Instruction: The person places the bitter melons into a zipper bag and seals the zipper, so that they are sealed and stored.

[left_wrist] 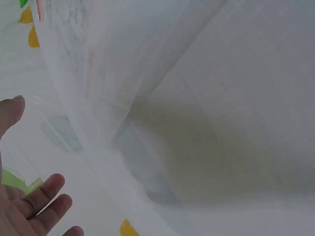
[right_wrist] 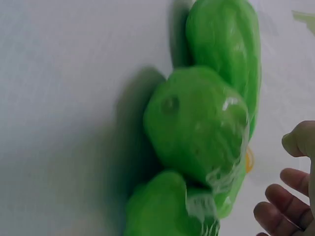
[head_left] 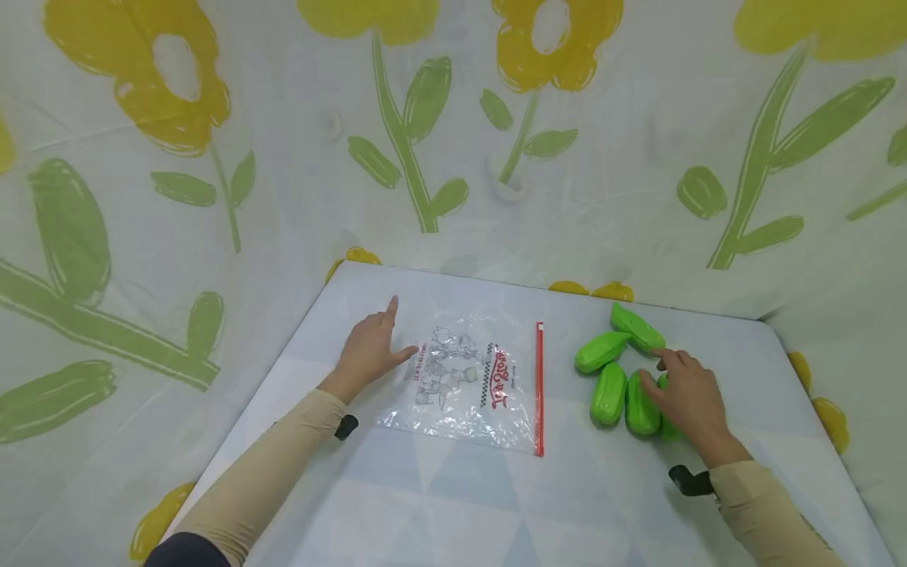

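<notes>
- Sleeves in beige run up from the bottom edge at 7 and 5 o'clock, each with a black strap at the wrist.
- Left hand point(head_left: 368, 350) lies flat on the bench point(head_left: 453, 504) with fingers spread and straight, holding nothing; its thumb tip touches the left edge of the clear zip bag point(head_left: 471, 382).
- That zip bag lies flat at the centre of the bench, printed with a grey drawing and red lettering, its red seal strip along the edge at 3 o'clock.
- Right hand point(head_left: 690, 402) rests over the green packets point(head_left: 615, 370), fingers loosely bent on top of them; whether it grips one, I cannot tell.
- Those green packets sit in a cluster at 3 o'clock of the bag, near but apart from the seal strip; a bare strip of bench lies between.
- Bench surface toward 6 o'clock is open between the two arms.
- Flowered cloth point(head_left: 638, 197) rises close behind the far edge at 12 o'clock and along both sides.
</notes>
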Available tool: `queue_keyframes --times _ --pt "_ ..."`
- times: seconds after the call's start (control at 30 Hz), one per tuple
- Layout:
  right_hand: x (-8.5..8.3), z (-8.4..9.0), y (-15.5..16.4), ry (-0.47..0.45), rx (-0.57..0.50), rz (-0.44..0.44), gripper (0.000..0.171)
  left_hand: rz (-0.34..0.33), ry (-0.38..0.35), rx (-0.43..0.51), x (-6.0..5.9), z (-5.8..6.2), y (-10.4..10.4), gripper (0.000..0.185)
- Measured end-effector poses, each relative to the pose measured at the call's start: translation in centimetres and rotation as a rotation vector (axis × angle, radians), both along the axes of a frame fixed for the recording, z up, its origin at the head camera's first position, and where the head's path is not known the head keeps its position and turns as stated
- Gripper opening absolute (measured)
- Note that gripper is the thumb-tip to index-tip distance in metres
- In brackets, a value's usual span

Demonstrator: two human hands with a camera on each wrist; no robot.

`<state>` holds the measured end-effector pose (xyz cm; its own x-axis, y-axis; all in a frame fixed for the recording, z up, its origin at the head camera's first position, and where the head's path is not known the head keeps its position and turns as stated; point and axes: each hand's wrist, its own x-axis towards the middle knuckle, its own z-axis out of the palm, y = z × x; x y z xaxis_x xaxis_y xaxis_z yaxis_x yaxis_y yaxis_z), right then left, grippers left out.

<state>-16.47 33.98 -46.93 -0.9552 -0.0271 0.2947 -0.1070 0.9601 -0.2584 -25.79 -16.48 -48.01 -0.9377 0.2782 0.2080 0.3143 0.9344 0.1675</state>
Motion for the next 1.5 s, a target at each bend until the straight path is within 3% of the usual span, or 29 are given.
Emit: queue_keyframes --times 0.07,0.37,0.73,1.13,1.27,1.5 --pt "0.2 0.1 -0.4 -0.012 -0.023 0.015 0.040 -0.011 -0.033 0.008 0.4 0.0 0.4 0.106" --pt "0.8 -0.4 -2.1 -0.030 -0.095 0.069 0.034 -0.190 -0.163 0.022 2.1 -0.5 2.3 0.101" --pt "1.0 -0.9 -3.9 -0.026 -0.129 0.112 0.034 -0.174 -0.244 0.022 3.1 -1.6 3.4 0.101" --pt "0.9 -1.2 -5.8 -0.018 -0.163 0.147 0.029 -0.252 -0.254 -0.057 3.5 -2.8 3.2 0.108" --pt "0.9 -1.3 -6.5 0.005 -0.171 0.166 0.028 -0.262 -0.261 -0.082 3.5 -2.8 2.7 0.105" --pt "0.8 -1.1 -8.4 -0.017 -0.187 0.195 0.032 -0.208 -0.336 -0.135 3.3 -2.2 2.0 0.107"
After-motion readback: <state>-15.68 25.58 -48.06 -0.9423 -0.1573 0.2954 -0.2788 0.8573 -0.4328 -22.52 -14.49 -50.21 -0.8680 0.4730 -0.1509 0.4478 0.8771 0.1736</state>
